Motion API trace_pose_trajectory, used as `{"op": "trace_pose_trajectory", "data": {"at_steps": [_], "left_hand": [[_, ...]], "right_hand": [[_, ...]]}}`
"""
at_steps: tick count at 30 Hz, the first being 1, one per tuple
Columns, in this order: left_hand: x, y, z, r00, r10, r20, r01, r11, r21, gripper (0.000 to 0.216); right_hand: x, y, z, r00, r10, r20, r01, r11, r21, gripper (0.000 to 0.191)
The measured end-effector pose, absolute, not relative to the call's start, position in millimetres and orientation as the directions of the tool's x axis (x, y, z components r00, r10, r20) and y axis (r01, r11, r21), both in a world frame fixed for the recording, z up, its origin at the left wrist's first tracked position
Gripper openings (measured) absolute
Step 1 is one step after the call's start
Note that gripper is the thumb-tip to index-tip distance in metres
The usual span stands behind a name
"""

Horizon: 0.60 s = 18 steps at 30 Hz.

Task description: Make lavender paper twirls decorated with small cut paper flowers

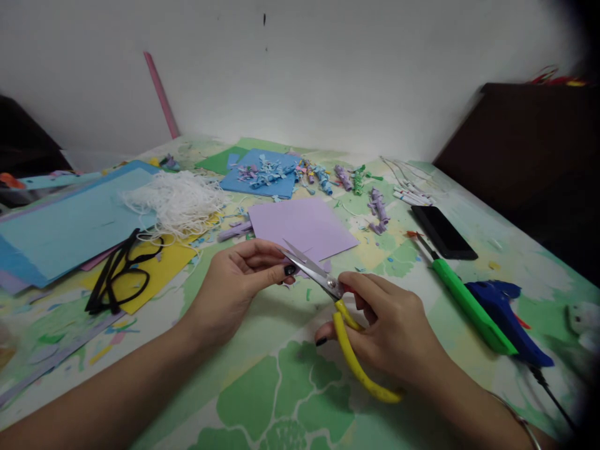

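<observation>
Yellow-handled scissors [349, 350] are gripped in my right hand [389, 331], their blades pointing up and to the left, with a slight gap near the tips. My left hand [244, 281] is pinched closed beside the blade tips; whatever lies between its fingers is too small or hidden to make out. Just beyond the blades, a square of light purple paper [300, 222] lies flat on the table. Behind my left hand is a rolled purple paper piece [235, 230].
Left are white string [180, 203], black glasses [124, 275], blue sheets [75, 222] and yellow paper [164, 269]. Fringed paper rolls [377, 206] and blue paper [257, 181] lie at the back. Right are a phone [443, 231], a green cutter [473, 306] and a blue glue gun [506, 312].
</observation>
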<state>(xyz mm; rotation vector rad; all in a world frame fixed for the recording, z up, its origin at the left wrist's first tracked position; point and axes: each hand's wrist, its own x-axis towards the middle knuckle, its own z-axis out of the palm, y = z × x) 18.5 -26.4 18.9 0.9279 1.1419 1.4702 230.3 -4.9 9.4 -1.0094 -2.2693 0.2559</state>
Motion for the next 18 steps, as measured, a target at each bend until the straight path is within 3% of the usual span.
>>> {"op": "trace_pose_trajectory", "data": {"at_steps": [18], "left_hand": [[17.8, -24.1, 19.6, -0.201, 0.979, -0.042, -0.277, -0.015, 0.961, 0.022]], "right_hand": [[231.0, -5.1, 11.3, -0.52, 0.718, 0.463, 0.597, 0.693, -0.404, 0.046]]}}
